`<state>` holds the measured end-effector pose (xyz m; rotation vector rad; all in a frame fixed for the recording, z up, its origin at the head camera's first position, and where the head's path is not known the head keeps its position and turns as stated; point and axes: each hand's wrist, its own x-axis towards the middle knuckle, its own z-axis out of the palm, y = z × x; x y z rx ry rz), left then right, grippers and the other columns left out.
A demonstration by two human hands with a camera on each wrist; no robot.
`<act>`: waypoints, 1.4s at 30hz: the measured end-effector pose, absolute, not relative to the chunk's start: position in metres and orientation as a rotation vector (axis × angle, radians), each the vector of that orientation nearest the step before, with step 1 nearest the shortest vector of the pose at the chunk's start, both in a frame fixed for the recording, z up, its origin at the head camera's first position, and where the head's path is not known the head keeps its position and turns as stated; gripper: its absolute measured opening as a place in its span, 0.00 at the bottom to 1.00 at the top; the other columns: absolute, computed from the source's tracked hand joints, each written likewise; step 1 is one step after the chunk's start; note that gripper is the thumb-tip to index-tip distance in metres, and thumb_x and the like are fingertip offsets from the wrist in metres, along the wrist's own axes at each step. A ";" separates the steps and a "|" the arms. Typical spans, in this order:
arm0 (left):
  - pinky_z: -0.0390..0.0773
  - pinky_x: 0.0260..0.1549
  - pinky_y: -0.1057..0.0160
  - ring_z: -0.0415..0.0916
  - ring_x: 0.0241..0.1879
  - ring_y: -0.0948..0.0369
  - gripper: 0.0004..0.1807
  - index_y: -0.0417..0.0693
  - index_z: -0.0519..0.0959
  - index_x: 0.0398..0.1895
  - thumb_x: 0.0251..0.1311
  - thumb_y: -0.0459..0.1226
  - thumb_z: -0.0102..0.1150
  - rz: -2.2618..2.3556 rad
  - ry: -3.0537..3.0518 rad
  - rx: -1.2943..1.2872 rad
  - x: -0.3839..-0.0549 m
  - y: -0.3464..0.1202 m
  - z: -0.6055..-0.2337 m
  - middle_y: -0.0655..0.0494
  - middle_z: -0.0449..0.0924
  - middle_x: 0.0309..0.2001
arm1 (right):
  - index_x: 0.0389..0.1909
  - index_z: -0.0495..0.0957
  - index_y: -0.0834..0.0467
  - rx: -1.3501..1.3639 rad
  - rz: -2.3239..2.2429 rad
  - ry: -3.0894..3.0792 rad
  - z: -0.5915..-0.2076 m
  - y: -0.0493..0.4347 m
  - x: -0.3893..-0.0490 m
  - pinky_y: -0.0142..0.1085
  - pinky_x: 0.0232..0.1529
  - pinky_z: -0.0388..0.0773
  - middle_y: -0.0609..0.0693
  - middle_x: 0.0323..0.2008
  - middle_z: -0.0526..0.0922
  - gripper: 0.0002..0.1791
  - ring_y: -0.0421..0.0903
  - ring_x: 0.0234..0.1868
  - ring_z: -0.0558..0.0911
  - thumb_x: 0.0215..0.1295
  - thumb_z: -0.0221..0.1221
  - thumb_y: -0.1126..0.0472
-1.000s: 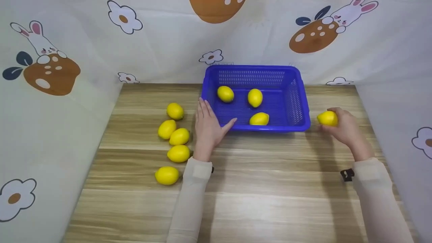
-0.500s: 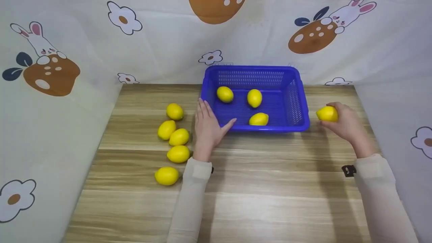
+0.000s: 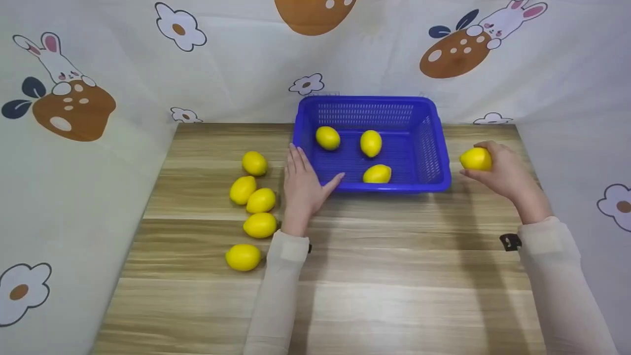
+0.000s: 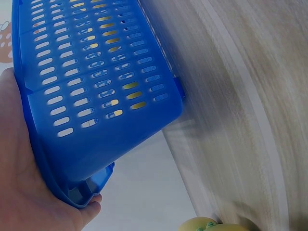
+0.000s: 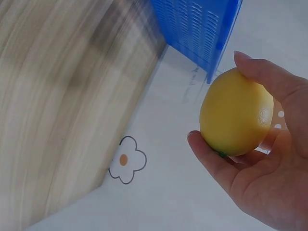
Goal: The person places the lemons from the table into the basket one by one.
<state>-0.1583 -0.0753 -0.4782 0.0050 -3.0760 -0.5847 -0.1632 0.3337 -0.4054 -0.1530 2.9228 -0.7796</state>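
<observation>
A lemon is held between the thumb and fingers of my right hand, off the table and to the right of the blue basket. In the right wrist view, the curled fingers and thumb hold the lemon with its green tip facing down. My left hand rests against the basket's front left corner, fingers straight along the left side and thumb spread over the front rim. Inside the basket lie three lemons: one at left, one near the middle and one by the front wall.
Several lemons lie on the wooden table left of the left forearm, among them a far lemon and a near lemon. A printed cloth hangs behind the table and along both sides.
My right hand has risen slightly and moved a little away from me and leftward, carrying the lemon. The left hand and the basket have stayed in place.
</observation>
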 end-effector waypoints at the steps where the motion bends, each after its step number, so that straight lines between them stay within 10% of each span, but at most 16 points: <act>1: 0.47 0.83 0.48 0.37 0.85 0.40 0.68 0.27 0.40 0.83 0.66 0.75 0.48 -0.587 -3.077 0.004 -0.158 -0.075 -0.478 0.30 0.33 0.84 | 0.72 0.62 0.76 -0.153 -0.777 2.922 -0.404 0.333 -0.164 0.66 0.52 0.76 0.79 0.62 0.72 0.42 0.73 0.53 0.74 0.69 0.69 0.54; 42: 0.46 0.83 0.48 0.37 0.85 0.40 0.68 0.26 0.41 0.83 0.66 0.76 0.46 -0.565 -3.088 -0.003 -0.160 -0.075 -0.479 0.29 0.32 0.84 | 0.70 0.67 0.72 -0.242 -0.754 2.922 -0.382 0.294 -0.181 0.62 0.52 0.77 0.74 0.58 0.77 0.39 0.70 0.51 0.77 0.68 0.71 0.54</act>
